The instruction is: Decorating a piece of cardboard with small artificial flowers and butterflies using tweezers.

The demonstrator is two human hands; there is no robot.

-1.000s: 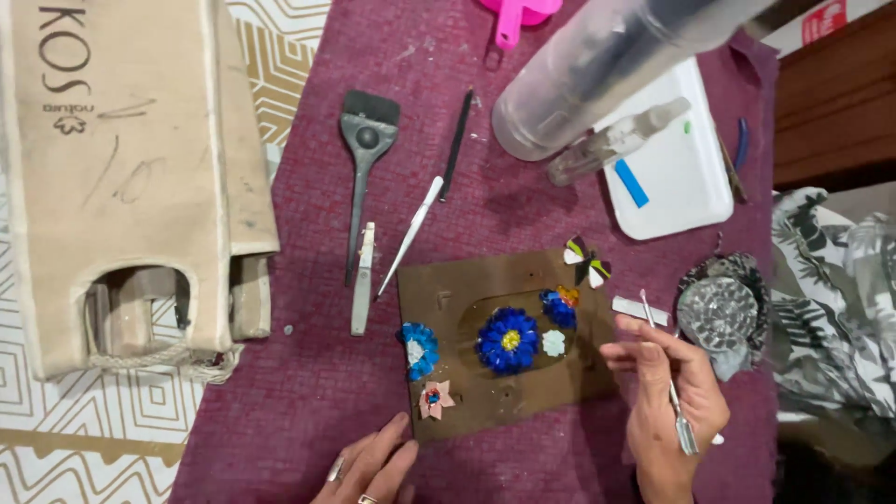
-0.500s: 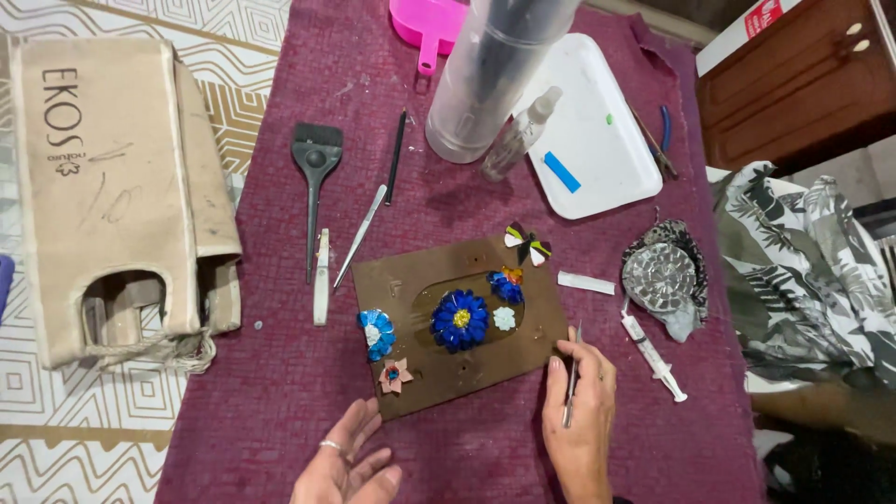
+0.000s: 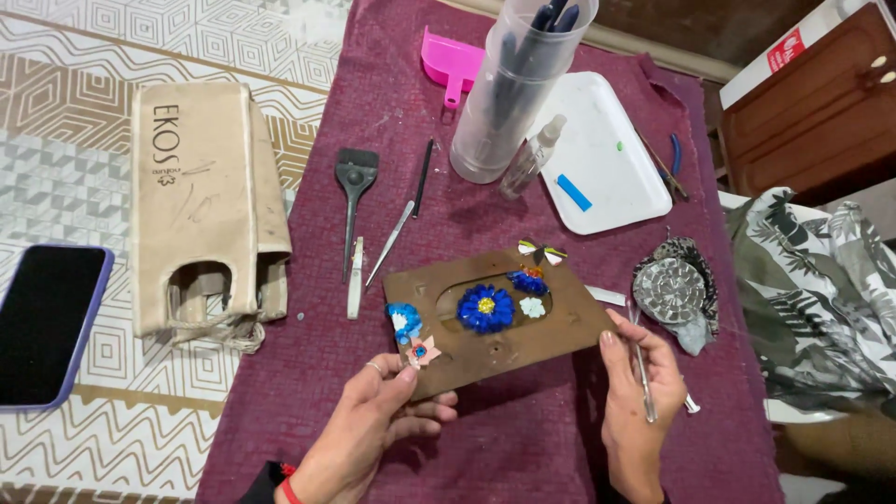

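Observation:
A brown board [image 3: 560, 322] with an oval recess carries a large blue flower [image 3: 485, 309], a smaller blue flower [image 3: 405, 319], a pink flower [image 3: 421, 352], a white flower [image 3: 533, 307] and a small butterfly [image 3: 542, 251]. My left hand [image 3: 373, 429] grips the board's near left corner, thumb by the pink flower. My right hand [image 3: 637, 406] holds a thin metal tool [image 3: 642, 373] and touches the board's right edge. The board looks lifted off the maroon cloth [image 3: 308, 373].
A clear cylinder of pens [image 3: 518, 89], spray bottle [image 3: 532, 157], white tray [image 3: 607, 168], pink scoop [image 3: 448, 61], flat brush [image 3: 353, 201], tweezers [image 3: 390, 243] and a silvery disc on cloth [image 3: 672, 291] lie around. A beige canvas bag [image 3: 201, 205] and phone [image 3: 47, 322] sit at left.
My left hand has taken hold of the board's near left corner and my right hand has moved to its right edge. The board has come up off the cloth. The camera has pulled back.

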